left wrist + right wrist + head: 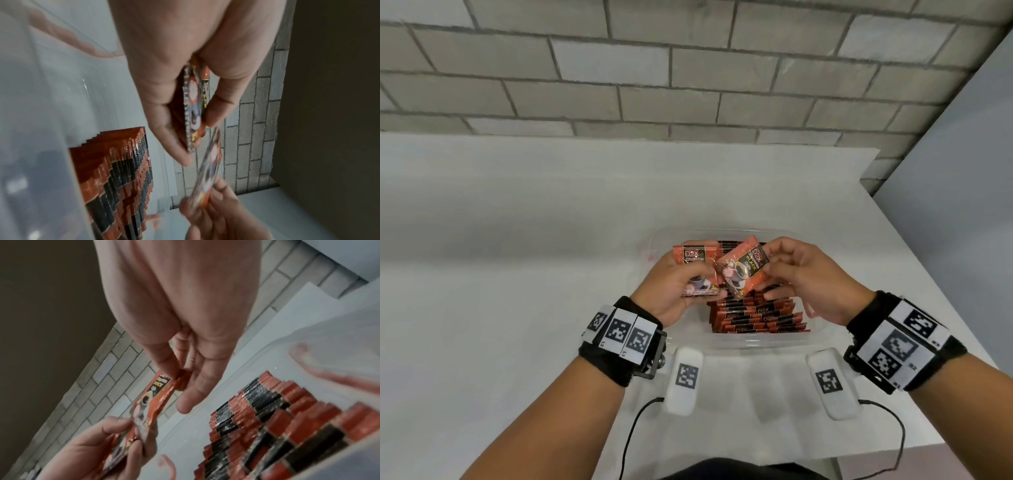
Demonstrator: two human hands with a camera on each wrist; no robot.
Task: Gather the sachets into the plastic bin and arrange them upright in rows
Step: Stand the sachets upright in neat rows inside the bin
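While rows of orange-and-black coffee sachets [753, 317] already stand upright in the clear plastic bin [739, 342], both hands hover above it. The left hand [671, 291] grips a small stack of sachets [693, 267]; the right hand [811, 274] pinches the top corner of one tilted sachet [744, 270] between thumb and fingers. The task looks far along (only these few seem left). The bin sits on a white desk [500, 257] against a grey brick wall [654, 68].

Left hand [671, 291] fingers hide the lower part of their sachet stack [693, 265]. Sachet [207, 177] past the fingertips blurred, print unreadable.
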